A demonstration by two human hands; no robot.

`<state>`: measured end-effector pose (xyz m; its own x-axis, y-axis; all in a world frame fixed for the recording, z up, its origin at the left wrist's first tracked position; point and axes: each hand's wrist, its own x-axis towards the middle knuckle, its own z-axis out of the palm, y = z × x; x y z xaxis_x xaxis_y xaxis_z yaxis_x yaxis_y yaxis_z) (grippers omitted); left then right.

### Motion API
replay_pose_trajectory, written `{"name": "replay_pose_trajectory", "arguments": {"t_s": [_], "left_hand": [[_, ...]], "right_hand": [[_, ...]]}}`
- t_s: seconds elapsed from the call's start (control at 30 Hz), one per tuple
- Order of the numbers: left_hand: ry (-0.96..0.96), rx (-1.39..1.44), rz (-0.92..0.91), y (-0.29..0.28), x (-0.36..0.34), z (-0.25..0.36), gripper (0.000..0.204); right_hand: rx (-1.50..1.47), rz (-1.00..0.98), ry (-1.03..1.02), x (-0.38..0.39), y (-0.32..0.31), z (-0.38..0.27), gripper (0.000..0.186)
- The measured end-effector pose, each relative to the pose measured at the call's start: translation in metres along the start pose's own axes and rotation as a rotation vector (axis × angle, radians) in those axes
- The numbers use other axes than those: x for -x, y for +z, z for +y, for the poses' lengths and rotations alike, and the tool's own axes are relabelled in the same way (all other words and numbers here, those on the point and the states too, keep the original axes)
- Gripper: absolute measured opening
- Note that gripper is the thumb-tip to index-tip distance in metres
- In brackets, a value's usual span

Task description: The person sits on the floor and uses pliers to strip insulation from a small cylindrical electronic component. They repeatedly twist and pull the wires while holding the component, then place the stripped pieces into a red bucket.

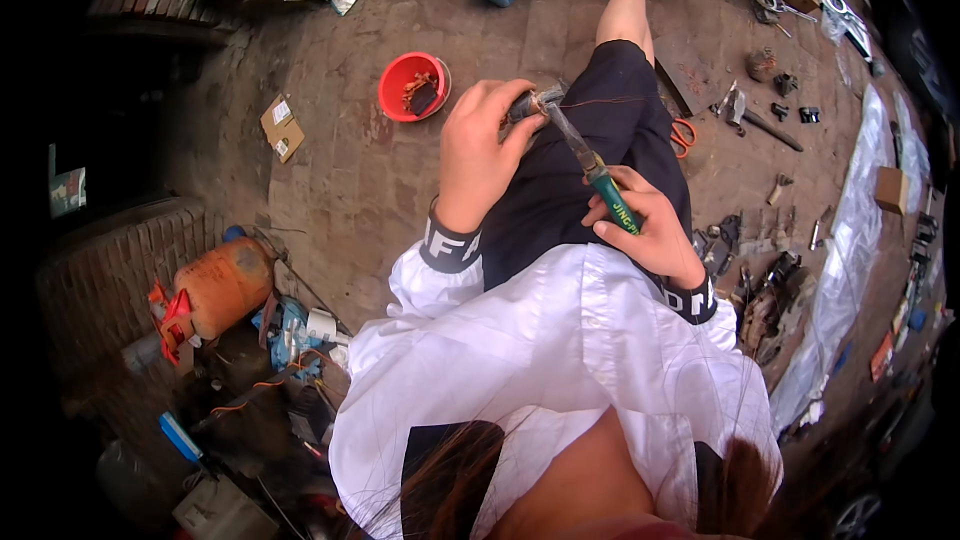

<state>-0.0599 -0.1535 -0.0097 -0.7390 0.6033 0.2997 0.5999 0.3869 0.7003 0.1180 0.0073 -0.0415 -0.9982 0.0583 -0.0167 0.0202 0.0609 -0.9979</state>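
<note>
Head view, sole view. Risk first: the metal end of the green-handled tool (612,202) lies at the dark cylindrical part (522,106), just beside the fingertips of the left hand (482,140). Judged likeliest fault: the tool slips off the rounded part and catches those fingers. Cause: the part appears held up by the fingers alone, with no firm backing. A loosened pinch could also drop it onto the dark trousers (600,140) below. The thin wire (610,101), running rightward from the part, might snag or snap if pulled sideways.

Hand state: left, curled closed about the part, thumb and fingers opposed. Right hand (645,225), wrapped round the green handle; whether the tool's end bites cannot be told.

Surroundings: red bucket (394,78) to the left of the left hand; orange-handled scissors (684,139) forward and right of the right hand.
</note>
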Motion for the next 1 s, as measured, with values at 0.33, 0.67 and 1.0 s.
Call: {"name": "replay_pose_trajectory", "arguments": {"t_s": [0.33, 0.67, 1.0], "left_hand": [[0.084, -0.095, 0.108, -0.01, 0.016, 0.014, 0.032], [0.082, -0.053, 0.192, -0.016, 0.02, 0.024, 0.034], [0.059, -0.001, 0.112, -0.006, 0.001, 0.02, 0.035]], "right_hand": [[-0.079, -0.069, 0.012, 0.01, 0.005, -0.01, 0.012], [-0.188, -0.171, -0.042, 0.005, 0.003, -0.01, 0.016], [-0.214, -0.091, -0.038, 0.0, -0.004, 0.0, 0.017]]}}
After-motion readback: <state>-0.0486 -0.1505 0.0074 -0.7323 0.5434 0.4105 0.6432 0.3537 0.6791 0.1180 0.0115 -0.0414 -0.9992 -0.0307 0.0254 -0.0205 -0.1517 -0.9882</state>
